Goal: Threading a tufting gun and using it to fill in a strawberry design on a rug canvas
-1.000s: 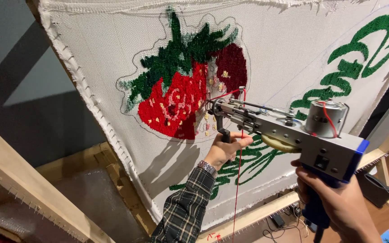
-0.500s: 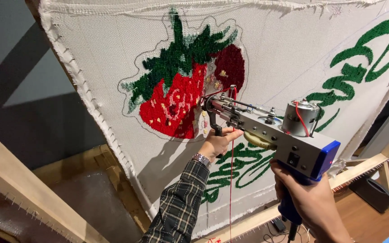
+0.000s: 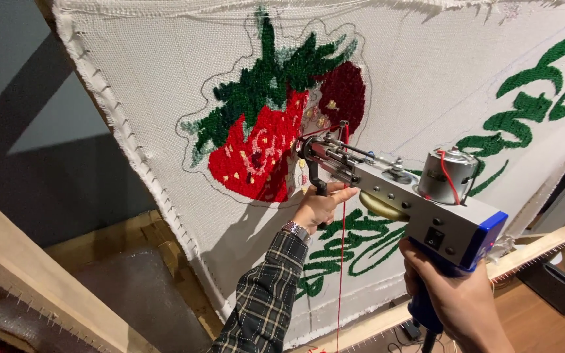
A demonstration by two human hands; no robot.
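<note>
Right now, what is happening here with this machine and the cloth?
A person holds a tufting gun against a stretched white cloth. The left hand grips its front handle, the right hand its blue rear grip. The tip sits beside a partly filled red strawberry. Red yarn hangs from the gun.

Bright, sharp picture; arm's shadow on cloth (image 3: pixel 426 98), corners dim.

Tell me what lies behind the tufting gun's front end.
Behind the tufting gun is the stretched white cloth with a tufted red strawberry and green lettering. The gun's tip covers the spot it meets; the strawberry's right edge is partly hidden.
</note>
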